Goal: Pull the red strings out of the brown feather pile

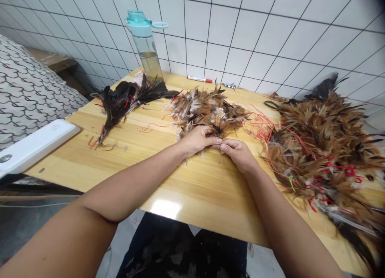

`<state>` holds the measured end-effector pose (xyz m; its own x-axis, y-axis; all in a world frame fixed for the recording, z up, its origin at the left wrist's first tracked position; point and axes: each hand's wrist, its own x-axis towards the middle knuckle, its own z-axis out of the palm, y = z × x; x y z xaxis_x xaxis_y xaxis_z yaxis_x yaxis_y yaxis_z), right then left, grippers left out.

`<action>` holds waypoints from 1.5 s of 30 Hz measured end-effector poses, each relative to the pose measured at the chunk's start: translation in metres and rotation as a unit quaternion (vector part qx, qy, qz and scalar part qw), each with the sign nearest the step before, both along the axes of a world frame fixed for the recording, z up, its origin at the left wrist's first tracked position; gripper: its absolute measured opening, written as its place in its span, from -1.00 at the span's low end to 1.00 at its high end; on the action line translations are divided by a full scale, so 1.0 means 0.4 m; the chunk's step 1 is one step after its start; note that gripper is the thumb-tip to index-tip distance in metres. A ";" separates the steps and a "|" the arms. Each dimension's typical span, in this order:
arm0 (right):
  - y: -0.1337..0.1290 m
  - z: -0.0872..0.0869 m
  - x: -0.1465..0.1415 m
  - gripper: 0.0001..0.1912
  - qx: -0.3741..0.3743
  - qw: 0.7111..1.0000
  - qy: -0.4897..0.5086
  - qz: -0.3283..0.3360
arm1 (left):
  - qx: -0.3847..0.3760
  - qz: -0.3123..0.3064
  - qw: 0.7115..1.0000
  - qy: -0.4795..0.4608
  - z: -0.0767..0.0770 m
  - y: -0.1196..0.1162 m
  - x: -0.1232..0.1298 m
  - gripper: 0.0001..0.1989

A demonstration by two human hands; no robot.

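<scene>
Pinching what looks like a feather tuft (217,129), L hand (201,141) & R hand (236,150) nearly meet, grips narrow. Brown feather pile (198,103) lies just beyond on worktop (210,185), long axis approx. L–R; L hand nearer, overlapping its near edge.

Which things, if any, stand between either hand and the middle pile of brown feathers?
Nothing visible: the left hand and right hand are at the near edge of the brown feather pile, close together. The tangled orange strings lie to its right, not between.
</scene>
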<state>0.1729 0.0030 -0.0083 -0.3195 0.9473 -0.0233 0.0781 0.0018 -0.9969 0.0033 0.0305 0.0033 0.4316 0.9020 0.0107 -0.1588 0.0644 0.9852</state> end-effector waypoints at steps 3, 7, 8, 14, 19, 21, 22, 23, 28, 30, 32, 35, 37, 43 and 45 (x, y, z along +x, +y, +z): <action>-0.001 0.008 0.009 -0.60 -0.011 1.000 0.005 0.024 | 0.010 -0.014 1.000 0.004 0.002 -0.003 -0.001 -0.73; 0.000 0.004 0.013 -0.60 -0.002 1.000 -0.015 0.022 | 0.013 -0.051 0.999 0.008 0.002 -0.006 -0.001 -0.72; 0.000 0.002 0.012 -0.60 0.003 1.000 -0.021 0.019 | 0.014 -0.057 0.998 0.010 0.003 -0.007 -0.001 -0.73; 0.008 -0.022 0.007 -0.60 0.053 0.997 -0.056 0.004 | 0.012 -0.068 0.998 -0.005 0.002 -0.007 0.004 -0.77; 0.017 -0.048 0.003 -0.63 0.110 0.989 -0.093 -0.025 | 0.011 -0.041 0.999 -0.011 -0.009 -0.006 0.009 -0.74; 0.017 -0.049 0.000 -0.63 0.129 0.986 -0.096 -0.033 | 0.020 -0.026 0.999 -0.004 -0.011 -0.007 0.011 -0.73; 0.015 -0.047 -0.002 -0.63 0.135 0.986 -0.093 -0.036 | 0.025 -0.024 0.999 0.002 -0.012 -0.008 0.011 -0.73; 0.013 -0.044 -0.005 -0.63 0.135 0.986 -0.085 -0.040 | 0.030 -0.023 0.999 0.007 -0.011 -0.008 0.011 -0.72; 0.002 -0.022 -0.014 -0.60 0.060 0.994 0.033 -0.085 | 0.103 0.050 0.992 0.045 -0.003 0.000 -0.002 -0.73; 0.003 -0.015 -0.013 -0.60 0.020 0.990 0.085 -0.113 | 0.145 0.097 0.981 0.084 0.001 0.008 -0.013 -0.76; 0.008 -0.009 -0.010 -0.61 -0.010 0.982 0.123 -0.143 | 0.194 0.137 0.962 0.133 0.006 0.015 -0.023 -0.81; 0.015 -0.005 -0.006 -0.64 -0.026 0.973 0.151 -0.173 | 0.289 0.156 0.915 0.235 0.017 0.016 -0.036 -0.90; 0.018 -0.005 -0.004 -0.67 -0.029 0.969 0.162 -0.184 | 0.337 0.137 0.882 0.299 0.027 0.012 -0.043 -0.94; 0.019 -0.006 -0.001 -0.72 -0.037 0.964 0.170 -0.201 | 0.349 -0.003 0.832 0.431 0.061 0.007 -0.064 -0.91; 0.019 -0.006 -0.001 -0.72 -0.033 0.965 0.158 -0.205 | 0.334 -0.042 0.821 0.462 0.072 0.010 -0.076 -0.90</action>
<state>0.1726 0.0106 -0.0108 0.0812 0.9954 -0.0509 -0.2484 -0.0293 -0.9682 -0.0270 0.0346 0.0320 0.5935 0.7953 0.1237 0.6534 -0.5658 0.5030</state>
